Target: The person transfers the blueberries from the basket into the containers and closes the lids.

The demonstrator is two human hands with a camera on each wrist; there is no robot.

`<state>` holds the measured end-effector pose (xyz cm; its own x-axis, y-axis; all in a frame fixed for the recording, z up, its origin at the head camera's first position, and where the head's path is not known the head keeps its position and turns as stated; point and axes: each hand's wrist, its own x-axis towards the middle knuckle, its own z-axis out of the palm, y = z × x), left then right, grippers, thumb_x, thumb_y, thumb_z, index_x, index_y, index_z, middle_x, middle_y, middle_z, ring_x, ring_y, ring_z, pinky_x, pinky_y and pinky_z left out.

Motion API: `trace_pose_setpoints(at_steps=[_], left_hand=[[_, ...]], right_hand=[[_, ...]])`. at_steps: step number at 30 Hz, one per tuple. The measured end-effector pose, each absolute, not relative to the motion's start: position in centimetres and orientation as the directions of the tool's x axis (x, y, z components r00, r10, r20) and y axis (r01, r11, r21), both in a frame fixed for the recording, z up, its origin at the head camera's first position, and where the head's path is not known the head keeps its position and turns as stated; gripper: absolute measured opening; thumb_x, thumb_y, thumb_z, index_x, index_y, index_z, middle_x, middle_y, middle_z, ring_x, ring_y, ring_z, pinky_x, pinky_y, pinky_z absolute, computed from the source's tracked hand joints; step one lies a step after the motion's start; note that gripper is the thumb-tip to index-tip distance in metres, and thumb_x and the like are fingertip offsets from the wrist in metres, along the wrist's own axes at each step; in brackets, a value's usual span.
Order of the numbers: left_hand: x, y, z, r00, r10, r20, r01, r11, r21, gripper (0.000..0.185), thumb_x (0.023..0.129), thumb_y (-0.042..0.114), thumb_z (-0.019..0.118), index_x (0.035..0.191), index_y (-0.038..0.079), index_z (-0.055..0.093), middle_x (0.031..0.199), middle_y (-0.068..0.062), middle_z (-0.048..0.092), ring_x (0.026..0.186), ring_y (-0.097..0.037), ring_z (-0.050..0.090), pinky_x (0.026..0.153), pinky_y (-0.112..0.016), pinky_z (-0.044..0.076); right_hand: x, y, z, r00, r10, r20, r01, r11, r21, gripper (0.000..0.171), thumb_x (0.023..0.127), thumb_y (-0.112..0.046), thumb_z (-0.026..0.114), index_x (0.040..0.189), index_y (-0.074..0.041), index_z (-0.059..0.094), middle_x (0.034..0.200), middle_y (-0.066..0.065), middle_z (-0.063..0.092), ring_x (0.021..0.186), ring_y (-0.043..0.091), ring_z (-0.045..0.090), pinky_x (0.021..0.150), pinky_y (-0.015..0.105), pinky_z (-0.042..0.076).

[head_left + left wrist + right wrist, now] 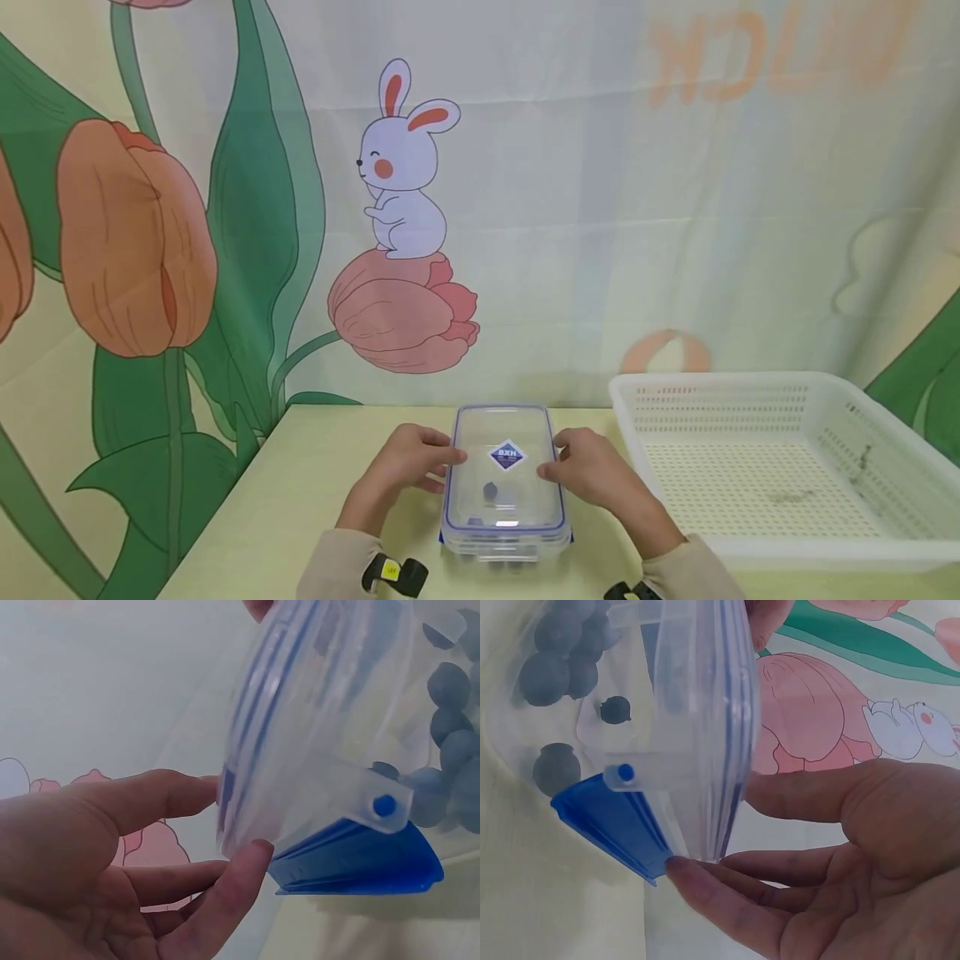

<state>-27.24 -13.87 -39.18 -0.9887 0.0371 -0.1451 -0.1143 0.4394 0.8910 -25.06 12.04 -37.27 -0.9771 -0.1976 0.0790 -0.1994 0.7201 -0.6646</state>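
Observation:
A clear plastic food container stands on the table in front of me, its clear lid edged by a blue-purple seal. Dark round blueberries show through its side in both wrist views. My left hand pinches the lid's left edge, thumb on top and fingers below. On the opposite edge my right hand pinches it the same way. The blue side latches, one in the left wrist view and one in the right wrist view, are flipped outward, with fingertips right beside them.
To the right stands a large white perforated plastic basket, near the right forearm. The pale yellow table ends at a printed curtain with tulips and a rabbit.

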Motion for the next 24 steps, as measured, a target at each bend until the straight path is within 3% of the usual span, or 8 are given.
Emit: trace_pose_setpoints(at_steps=[3, 10, 17, 24], left_hand=[[-27.1, -14.0, -38.9, -0.988, 0.042, -0.149, -0.115, 0.444, 0.889, 0.045, 0.092, 0.018, 0.084, 0.126, -0.008, 0.07, 0.106, -0.013, 0.074, 0.089, -0.026, 0.071, 0.071, -0.037, 0.066], [-26.9, -14.2, -38.2, -0.984, 0.062, -0.167, -0.12, 0.462, 0.879, 0.044, 0.092, 0.018, 0.084, 0.126, -0.007, 0.07, 0.105, -0.012, 0.074, 0.087, -0.026, 0.072, 0.068, -0.038, 0.066], [-26.8, -14.4, -38.3, -0.978, 0.069, -0.199, -0.141, 0.488, 0.861, 0.046, 0.091, 0.017, 0.086, 0.126, -0.008, 0.07, 0.105, -0.013, 0.073, 0.084, -0.026, 0.072, 0.065, -0.036, 0.066], [-27.5, -15.3, -39.6, -0.971, 0.065, -0.229, -0.168, 0.493, 0.854, 0.055, 0.089, 0.026, 0.088, 0.131, -0.004, 0.068, 0.113, -0.013, 0.073, 0.096, -0.03, 0.071, 0.071, -0.042, 0.067]], right_hand=[[-24.9, 11.9, -37.1, -0.978, -0.201, 0.05, -0.182, 0.721, -0.669, 0.036, 0.089, -0.012, 0.081, 0.115, 0.011, 0.07, 0.082, 0.008, 0.071, 0.067, 0.021, 0.066, 0.061, 0.037, 0.057], [-24.5, 11.7, -36.6, -0.978, -0.205, 0.047, -0.185, 0.727, -0.661, 0.028, 0.09, -0.012, 0.081, 0.107, 0.009, 0.072, 0.076, 0.006, 0.071, 0.057, 0.019, 0.064, 0.055, 0.033, 0.053], [-24.6, 11.6, -36.9, -0.982, -0.186, 0.022, -0.151, 0.718, -0.679, 0.037, 0.091, -0.01, 0.081, 0.116, 0.015, 0.068, 0.085, 0.013, 0.074, 0.06, 0.022, 0.068, 0.057, 0.035, 0.059], [-24.6, 11.5, -38.0, -0.986, -0.165, -0.027, -0.09, 0.662, -0.744, 0.05, 0.098, -0.01, 0.075, 0.134, 0.016, 0.054, 0.1, 0.02, 0.07, 0.072, 0.027, 0.068, 0.058, 0.039, 0.061]])
